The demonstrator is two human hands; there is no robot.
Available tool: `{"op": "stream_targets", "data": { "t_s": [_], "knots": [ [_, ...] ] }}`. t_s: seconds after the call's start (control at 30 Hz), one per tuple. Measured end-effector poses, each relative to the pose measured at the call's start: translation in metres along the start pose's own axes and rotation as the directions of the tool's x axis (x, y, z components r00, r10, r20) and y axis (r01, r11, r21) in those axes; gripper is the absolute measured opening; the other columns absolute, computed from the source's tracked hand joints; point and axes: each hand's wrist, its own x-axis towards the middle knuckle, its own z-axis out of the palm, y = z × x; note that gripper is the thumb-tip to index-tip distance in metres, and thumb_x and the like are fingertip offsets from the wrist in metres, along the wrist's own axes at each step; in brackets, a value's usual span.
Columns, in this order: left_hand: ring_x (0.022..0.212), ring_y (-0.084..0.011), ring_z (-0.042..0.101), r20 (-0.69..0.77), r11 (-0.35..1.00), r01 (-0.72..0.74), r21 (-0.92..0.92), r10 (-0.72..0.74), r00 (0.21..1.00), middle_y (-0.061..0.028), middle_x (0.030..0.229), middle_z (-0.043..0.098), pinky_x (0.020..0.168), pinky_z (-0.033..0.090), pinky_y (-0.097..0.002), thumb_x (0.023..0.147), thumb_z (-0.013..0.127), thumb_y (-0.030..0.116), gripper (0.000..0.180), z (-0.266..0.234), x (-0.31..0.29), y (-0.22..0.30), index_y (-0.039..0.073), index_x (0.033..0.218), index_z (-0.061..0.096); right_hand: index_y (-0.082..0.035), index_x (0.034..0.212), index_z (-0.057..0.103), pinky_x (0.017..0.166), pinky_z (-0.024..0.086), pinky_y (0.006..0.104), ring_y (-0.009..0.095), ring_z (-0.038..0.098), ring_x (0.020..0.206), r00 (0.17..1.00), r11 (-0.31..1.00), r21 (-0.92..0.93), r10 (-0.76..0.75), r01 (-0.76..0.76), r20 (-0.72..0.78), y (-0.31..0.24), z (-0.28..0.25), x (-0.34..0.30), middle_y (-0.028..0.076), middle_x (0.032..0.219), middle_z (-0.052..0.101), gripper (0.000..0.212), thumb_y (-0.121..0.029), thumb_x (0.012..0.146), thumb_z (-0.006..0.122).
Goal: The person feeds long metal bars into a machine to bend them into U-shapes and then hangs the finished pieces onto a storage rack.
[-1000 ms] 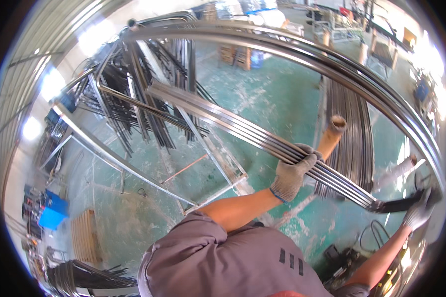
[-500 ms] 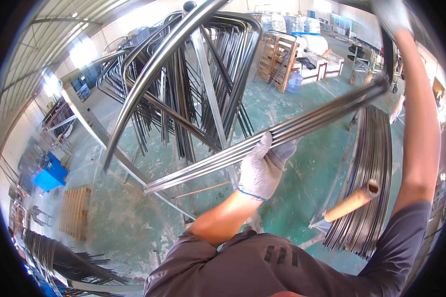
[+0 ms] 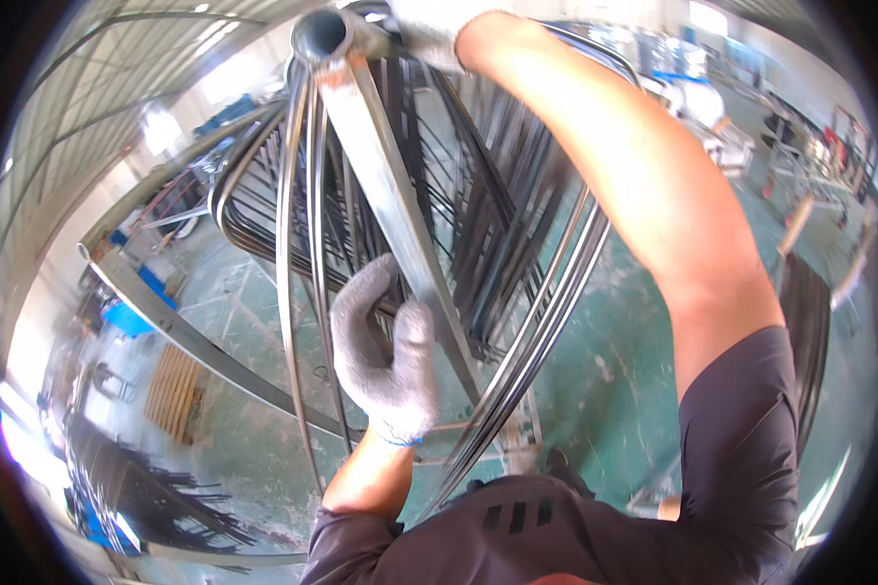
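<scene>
My left hand (image 3: 382,356), in a pale work glove, is raised beside a slanted metal post (image 3: 385,195). Its thumb and curled fingers stand apart with nothing between them. At the top edge my gloved right hand (image 3: 434,24) reaches over the rack's horizontal round pipe (image 3: 322,37); its fingers are cut off and washed out, so their hold is hidden. A bundle of bent metal tubes (image 3: 541,336) hangs steeply under my right forearm. More bent tubes (image 3: 284,244) hang left of the post, close to my left hand.
A long metal rail (image 3: 190,336) runs low at the left, near a wooden pallet (image 3: 173,395) and a blue box (image 3: 132,318). Dark rods (image 3: 156,492) lie in a heap at lower left. A dark tube stack (image 3: 808,331) stands beyond my right arm.
My right hand has swung from the far right to the rack's top. The tube bundle has gone from lying across my left hand to hanging steeply; my left hand has let go and moved left.
</scene>
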Motion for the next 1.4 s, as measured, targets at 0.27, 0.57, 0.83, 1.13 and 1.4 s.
{"op": "stream_targets", "data": {
  "t_s": [0.27, 0.57, 0.83, 1.13, 1.4],
  "knots": [
    [0.095, -0.0298, 0.073, 0.359, 0.751, 0.555, -0.358, -0.439, 0.824, -0.0188, 0.110, 0.072, 0.088, 0.060, -0.0437, 0.079, 0.092, 0.038, 0.075, 0.037, 0.021, 0.002, -0.003, 0.131, 0.056, 0.004, 0.108, 0.068, 0.094, 0.054, 0.0460, 0.040, 0.069, 0.101, 0.845, 0.420, -0.761, -0.439, 0.494, 0.307, 0.006, -0.054, -0.040, 0.023, 0.107, 0.072, 0.027, -0.007, 0.085, 0.059],
    [0.058, -0.0159, 0.053, -0.025, 0.840, 0.540, -0.050, -0.542, 0.840, -0.0043, 0.074, 0.052, 0.050, 0.039, -0.0287, 0.075, 0.073, 0.005, 0.043, 0.075, 0.012, 0.004, 0.004, 0.113, 0.051, -0.005, 0.107, 0.065, 0.090, 0.054, 0.0454, 0.034, 0.071, 0.097, 0.832, 0.384, -0.824, -0.526, 0.415, 0.174, 0.116, -0.056, 0.020, 0.017, 0.099, 0.072, 0.018, -0.010, 0.094, 0.054],
    [0.055, -0.0175, 0.046, -0.135, 0.956, 0.292, 0.035, -0.285, 0.949, -0.0067, 0.076, 0.046, 0.044, 0.034, -0.0366, 0.068, 0.044, -0.012, 0.023, 0.087, -0.010, 0.004, -0.002, 0.087, 0.054, -0.002, 0.116, 0.069, 0.097, 0.051, 0.0506, 0.042, 0.066, 0.112, 0.891, 0.497, -0.825, -0.453, 0.269, 0.018, 0.273, -0.058, 0.110, 0.025, 0.113, 0.070, 0.028, -0.012, 0.096, 0.052],
    [0.059, -0.0175, 0.060, -0.651, 0.780, 0.511, 0.362, -0.181, 0.738, -0.0098, 0.079, 0.061, 0.058, 0.051, -0.0322, 0.089, 0.062, 0.003, 0.022, 0.089, -0.052, 0.023, -0.001, 0.111, 0.061, -0.013, 0.098, 0.074, 0.089, 0.053, 0.0478, 0.034, 0.072, 0.098, 0.837, 0.515, -0.767, -0.544, 0.383, 0.052, 0.459, -0.020, 0.217, 0.019, 0.102, 0.074, 0.021, -0.013, 0.091, 0.054],
    [0.063, -0.0201, 0.060, -0.755, 0.677, 0.641, 0.361, -0.191, 0.627, -0.0106, 0.080, 0.061, 0.060, 0.052, -0.0344, 0.086, 0.062, 0.001, 0.021, 0.164, 0.024, -0.092, -0.001, 0.107, 0.060, -0.018, 0.125, 0.061, 0.107, 0.043, 0.0497, 0.025, 0.063, 0.121, 0.963, 0.483, -0.859, -0.265, 0.170, 0.041, 0.598, -0.008, 0.303, 0.007, 0.122, 0.069, 0.028, -0.012, 0.099, 0.054]
  ]
}}
